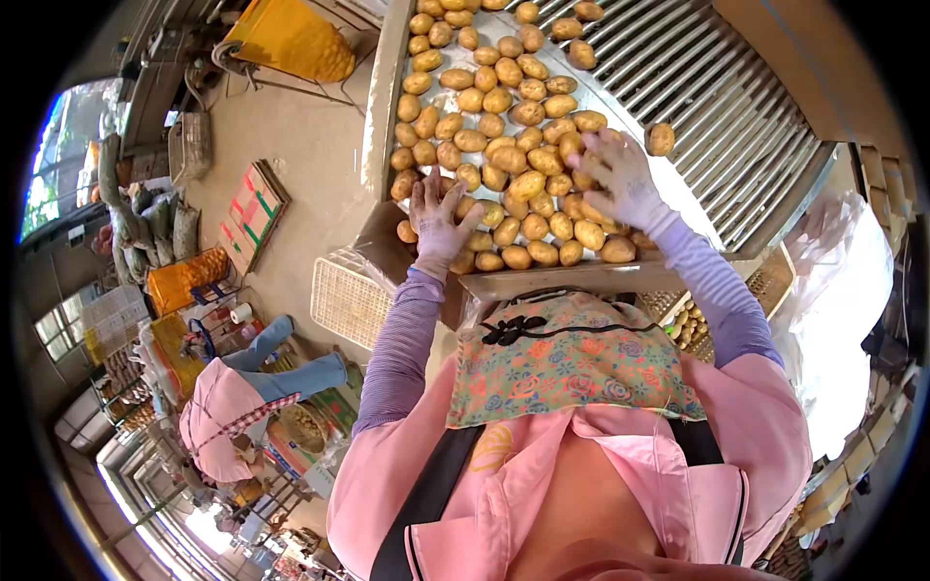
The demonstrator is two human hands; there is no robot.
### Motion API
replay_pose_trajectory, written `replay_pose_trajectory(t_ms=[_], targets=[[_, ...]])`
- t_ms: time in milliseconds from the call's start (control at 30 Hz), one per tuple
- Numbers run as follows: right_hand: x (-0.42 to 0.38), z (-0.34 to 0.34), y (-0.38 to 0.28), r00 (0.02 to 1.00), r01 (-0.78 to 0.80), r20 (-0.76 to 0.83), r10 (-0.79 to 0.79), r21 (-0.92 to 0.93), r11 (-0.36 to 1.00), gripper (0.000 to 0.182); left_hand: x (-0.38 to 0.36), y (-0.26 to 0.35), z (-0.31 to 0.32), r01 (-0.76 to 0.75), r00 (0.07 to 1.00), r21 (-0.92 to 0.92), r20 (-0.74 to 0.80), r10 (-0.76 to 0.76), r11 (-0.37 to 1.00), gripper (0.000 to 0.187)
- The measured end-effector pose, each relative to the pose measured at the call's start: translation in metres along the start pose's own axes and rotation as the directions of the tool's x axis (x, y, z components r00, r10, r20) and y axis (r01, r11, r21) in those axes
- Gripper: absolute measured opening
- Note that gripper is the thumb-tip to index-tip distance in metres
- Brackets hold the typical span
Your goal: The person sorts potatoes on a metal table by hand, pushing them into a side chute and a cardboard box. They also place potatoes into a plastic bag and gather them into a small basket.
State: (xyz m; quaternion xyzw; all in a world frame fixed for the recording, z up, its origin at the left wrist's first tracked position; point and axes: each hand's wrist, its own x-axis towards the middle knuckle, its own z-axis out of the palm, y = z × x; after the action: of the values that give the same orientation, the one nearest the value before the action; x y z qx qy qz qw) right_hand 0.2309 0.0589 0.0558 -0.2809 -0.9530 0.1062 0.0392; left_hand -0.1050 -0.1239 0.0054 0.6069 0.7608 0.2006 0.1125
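Note:
Many yellow-brown potatoes (528, 111) lie in a single spread on the pale metal sorting table (651, 150) before me. My left hand (441, 221), in a thin pale glove, rests at the near left corner of the spread, its fingers apart and touching potatoes. Over the right side of the potatoes is my right hand (620, 182), gloved too, with fingers spread and nothing visibly gripped. Its palm and whatever lies beneath it are hidden. One potato (660, 138) sits apart on the metal rollers (722, 107), just beyond my right hand.
A cream plastic basket (349, 298) stands below the table's left corner. Under the near edge, another basket (765, 290) is beside potatoes (690, 324). White plastic sheeting (833, 300) hangs at right. Another person (228, 412) bends over at lower left. Flattened cardboard (254, 215) lies on the floor.

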Motion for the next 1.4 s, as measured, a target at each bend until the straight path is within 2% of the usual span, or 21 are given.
replay_pose_trajectory(t_ms=[33, 67, 167, 233, 267, 333, 400, 500, 567, 600, 667, 700, 833, 1067, 1133, 1167, 1233, 1267, 1300, 1367, 1400], targets=[[-0.001, -0.015, -0.027, 0.993, 0.112, -0.023, -0.113, -0.024, 0.993, 0.077, -0.003, 0.000, -0.010, -0.062, 0.998, -0.021, -0.014, 0.062, 0.998, 0.063], [-0.008, -0.035, -0.053, 0.929, 0.058, 0.371, -0.014, -0.107, 0.993, 0.073, -0.015, 0.004, -0.022, -0.001, 0.999, 0.036, 0.044, -0.001, 0.999, 0.054], [-0.009, 0.009, -0.085, 0.926, 0.110, 0.365, -0.095, -0.021, 0.994, 0.075, -0.032, -0.005, -0.046, -0.159, 0.976, 0.190, 0.179, 0.125, 0.969, 0.049], [0.017, 0.000, -0.107, 0.926, 0.086, 0.369, -0.080, 0.000, 0.996, 0.076, -0.027, -0.024, -0.046, -0.169, 0.985, 0.192, 0.053, 0.162, 0.967, 0.044], [0.018, 0.039, -0.101, 0.967, 0.207, 0.132, -0.217, 0.088, 0.974, 0.076, -0.017, -0.033, -0.048, -0.081, 0.994, 0.142, 0.087, 0.069, 0.987, 0.044], [0.043, 0.030, -0.130, 0.944, 0.169, 0.288, -0.162, 0.001, 0.986, 0.078, 0.022, -0.064, -0.043, -0.111, 0.986, 0.114, 0.140, 0.094, 0.987, 0.043], [0.054, 0.046, -0.151, 0.951, 0.223, 0.168, -0.260, 0.212, 0.952, 0.063, 0.063, -0.038, -0.033, -0.038, 0.994, 0.107, 0.102, 0.027, 0.994, 0.052], [0.043, 0.072, -0.187, 0.894, 0.443, -0.015, -0.447, 0.173, 0.880, 0.043, 0.104, 0.047, -0.032, 0.123, 0.934, 0.148, 0.317, -0.165, 0.981, 0.062], [0.034, 0.095, -0.189, 0.743, 0.665, -0.216, -0.634, 0.348, 0.661, 0.031, 0.098, 0.085, -0.020, 0.202, 0.896, 0.185, 0.363, -0.258, 0.962, 0.061], [0.029, 0.050, -0.177, 0.795, 0.576, -0.016, -0.606, 0.335, 0.746, 0.028, 0.089, 0.085, -0.013, 0.101, 0.910, 0.179, 0.381, -0.164, 0.979, 0.058], [0.013, 0.041, -0.134, 0.829, 0.525, -0.427, -0.361, 0.372, 0.766, 0.041, 0.065, 0.071, -0.011, 0.015, 0.913, 0.181, 0.398, -0.087, 0.983, 0.056], [0.004, 0.039, -0.106, 0.850, 0.453, -0.428, -0.307, 0.296, 0.841, 0.043, 0.046, 0.061, -0.012, -0.083, 0.919, 0.158, 0.393, 0.015, 0.984, 0.053], [-0.030, 0.046, -0.075, 0.944, 0.289, 0.129, -0.302, 0.110, 0.951, 0.065, -0.022, 0.024, -0.019, -0.316, 0.927, 0.050, 0.228, 0.297, 0.948, 0.045], [0.060, 0.067, -0.185, 0.903, 0.318, 0.248, -0.350, 0.160, 0.934, 0.067, 0.017, -0.031, -0.064, -0.139, 0.868, 0.253, 0.496, -0.005, 0.957, 0.048], [0.065, 0.090, -0.205, 0.913, 0.408, -0.035, -0.407, 0.069, 0.910, 0.058, 0.040, -0.025, -0.062, 0.052, 0.989, 0.012, 0.135, -0.053, 0.999, 0.052], [0.063, 0.093, -0.200, 0.913, 0.407, -0.033, -0.406, 0.068, 0.911, 0.058, 0.055, -0.035, -0.038, 0.052, 0.989, 0.009, 0.137, -0.052, 0.999, 0.052], [0.055, 0.078, -0.181, 0.852, 0.496, -0.056, -0.521, 0.404, 0.769, 0.050, 0.063, -0.034, 0.013, 0.003, 0.996, 0.397, 0.083, -0.040, 0.918, 0.051], [0.044, 0.073, -0.160, 0.827, 0.562, -0.261, -0.498, 0.383, 0.733, 0.034, 0.060, -0.009, 0.020, 0.018, 0.995, 0.515, 0.070, -0.064, 0.857, 0.054], [0.039, 0.074, -0.126, 0.881, 0.473, -0.174, -0.440, 0.355, 0.807, 0.028, 0.049, 0.053, 0.007, 0.099, 0.985, 0.510, 0.069, -0.155, 0.855, 0.061], [0.030, -0.038, -0.100, 0.955, 0.004, 0.292, -0.046, 0.144, 0.990, 0.025, 0.025, 0.045, 0.053, -0.116, 0.966, 0.054, 0.238, 0.100, 0.992, 0.068], [0.008, -0.021, -0.061, 0.992, -0.116, 0.066, 0.109, 0.116, 0.987, 0.033, 0.014, 0.054, 0.042, -0.118, 0.965, 0.050, 0.241, 0.103, 0.992, 0.068]])
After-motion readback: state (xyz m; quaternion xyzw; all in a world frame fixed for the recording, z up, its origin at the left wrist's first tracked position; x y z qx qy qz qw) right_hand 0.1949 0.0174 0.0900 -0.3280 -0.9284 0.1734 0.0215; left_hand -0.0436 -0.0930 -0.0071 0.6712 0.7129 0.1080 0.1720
